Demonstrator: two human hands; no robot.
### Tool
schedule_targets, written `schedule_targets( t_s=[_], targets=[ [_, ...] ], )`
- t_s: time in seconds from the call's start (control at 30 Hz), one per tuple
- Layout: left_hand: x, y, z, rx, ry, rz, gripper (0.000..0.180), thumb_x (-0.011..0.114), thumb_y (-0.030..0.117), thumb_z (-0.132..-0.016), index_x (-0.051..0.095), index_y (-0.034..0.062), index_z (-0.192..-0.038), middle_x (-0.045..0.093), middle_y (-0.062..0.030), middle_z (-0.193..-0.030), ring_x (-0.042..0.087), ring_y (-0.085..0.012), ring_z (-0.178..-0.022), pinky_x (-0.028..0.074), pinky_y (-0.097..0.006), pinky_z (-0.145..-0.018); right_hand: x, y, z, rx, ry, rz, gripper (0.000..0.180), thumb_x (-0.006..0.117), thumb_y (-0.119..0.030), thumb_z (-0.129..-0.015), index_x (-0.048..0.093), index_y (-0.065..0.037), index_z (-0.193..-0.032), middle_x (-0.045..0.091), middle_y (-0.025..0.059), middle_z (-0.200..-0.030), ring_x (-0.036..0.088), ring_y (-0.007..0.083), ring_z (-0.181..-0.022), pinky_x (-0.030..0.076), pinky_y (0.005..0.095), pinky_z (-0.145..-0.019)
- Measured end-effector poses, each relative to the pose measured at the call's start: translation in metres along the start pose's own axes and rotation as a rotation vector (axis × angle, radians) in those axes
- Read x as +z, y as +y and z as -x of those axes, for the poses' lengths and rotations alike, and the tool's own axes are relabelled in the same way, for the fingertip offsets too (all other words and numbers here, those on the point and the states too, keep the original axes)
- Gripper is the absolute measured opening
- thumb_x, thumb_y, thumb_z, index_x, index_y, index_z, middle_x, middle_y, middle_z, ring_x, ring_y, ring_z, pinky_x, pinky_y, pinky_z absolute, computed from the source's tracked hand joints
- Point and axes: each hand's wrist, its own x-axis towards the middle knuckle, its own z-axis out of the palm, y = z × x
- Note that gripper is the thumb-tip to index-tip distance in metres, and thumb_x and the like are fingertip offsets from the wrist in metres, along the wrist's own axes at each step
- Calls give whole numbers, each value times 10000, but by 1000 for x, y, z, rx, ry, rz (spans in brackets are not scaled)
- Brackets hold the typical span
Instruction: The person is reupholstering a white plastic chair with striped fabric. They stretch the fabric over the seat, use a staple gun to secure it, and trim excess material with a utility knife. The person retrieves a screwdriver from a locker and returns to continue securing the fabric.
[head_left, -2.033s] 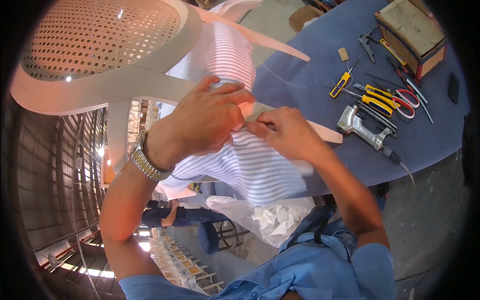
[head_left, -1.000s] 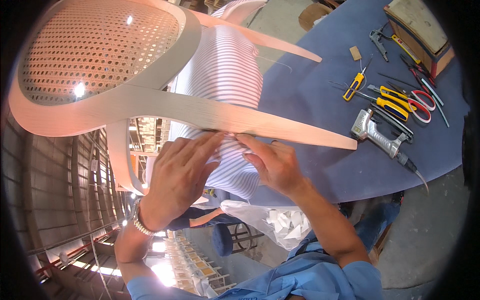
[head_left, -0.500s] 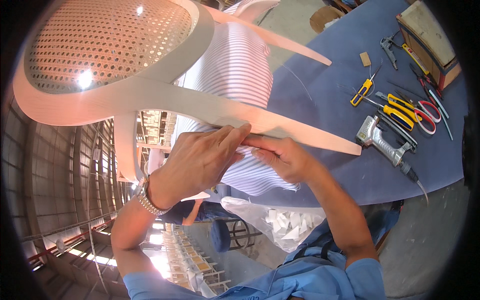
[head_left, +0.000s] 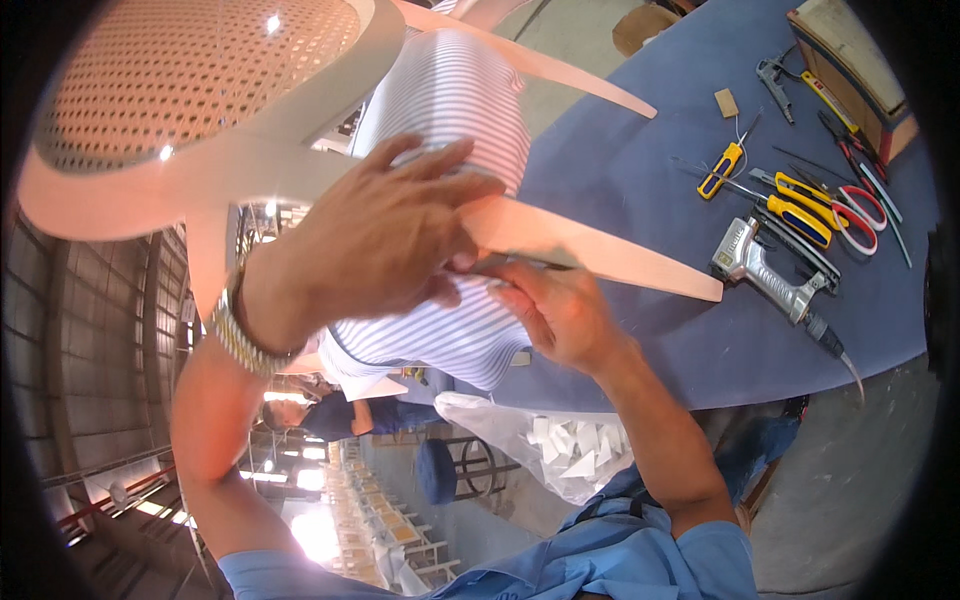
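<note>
A pale wooden chair with a round cane back [head_left: 215, 70] lies tipped on the table, and its seat is wrapped in striped fabric [head_left: 425, 345]. My left hand [head_left: 385, 235], with a metal watch [head_left: 245, 325] on the wrist, lies across the near chair leg [head_left: 600, 245]. Its fingers are spread, and its thumb side is by the fabric below the leg. Just under that leg, my right hand [head_left: 565, 315] pinches at the fabric's upper edge with thumb and forefinger. The fingertips are partly hidden, so the exact grip is hard to see.
On the blue-covered table [head_left: 640, 360] lie a staple gun [head_left: 765, 270], screwdrivers [head_left: 722, 172], red-handled scissors [head_left: 860, 220] and an air blow gun [head_left: 775, 88]. A box [head_left: 860, 60] stands at the far right. A plastic bag of white scraps [head_left: 575, 445] hangs below, and another person [head_left: 335, 415] is beyond.
My left hand has lifted from the fabric edge and moved left and up over the leg, its fingers spreading. The right hand has shifted slightly left. The chair sits slightly further left in view.
</note>
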Motion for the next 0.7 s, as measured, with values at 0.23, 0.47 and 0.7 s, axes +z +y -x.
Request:
schedule_targets(
  t_s=[0.23, 0.47, 0.7],
  targets=[
    [7, -11, -5, 121, 3, 9, 201, 831, 278, -759, 785, 115, -866, 615, -18, -1365, 488, -314, -1381, 396, -506, -1117, -10, -49, 8, 205, 57, 535, 196, 732, -152, -919, 720, -51, -1086, 730, 144, -1043, 693, 318, -966, 505, 429, -885],
    [-1, -6, -5, 65, -31, 22, 230, 810, 326, -791, 771, 109, -858, 629, -16, -1337, 526, -303, -1350, 434, -524, -1055, 21, -66, 1, -5, 304, 622, 347, 784, -107, -850, 708, -19, -1176, 683, 141, -1181, 633, 318, -1035, 477, 418, -921],
    [8, -9, -1, 85, 57, -43, 229, 800, 347, -804, 768, 125, -850, 613, -22, -1374, 517, -299, -1376, 447, -505, -1045, 14, -34, 3, 21, 160, 639, 284, 768, -204, -896, 704, -59, -1131, 689, 104, -930, 661, 277, -833, 498, 397, -745]
  ],
)
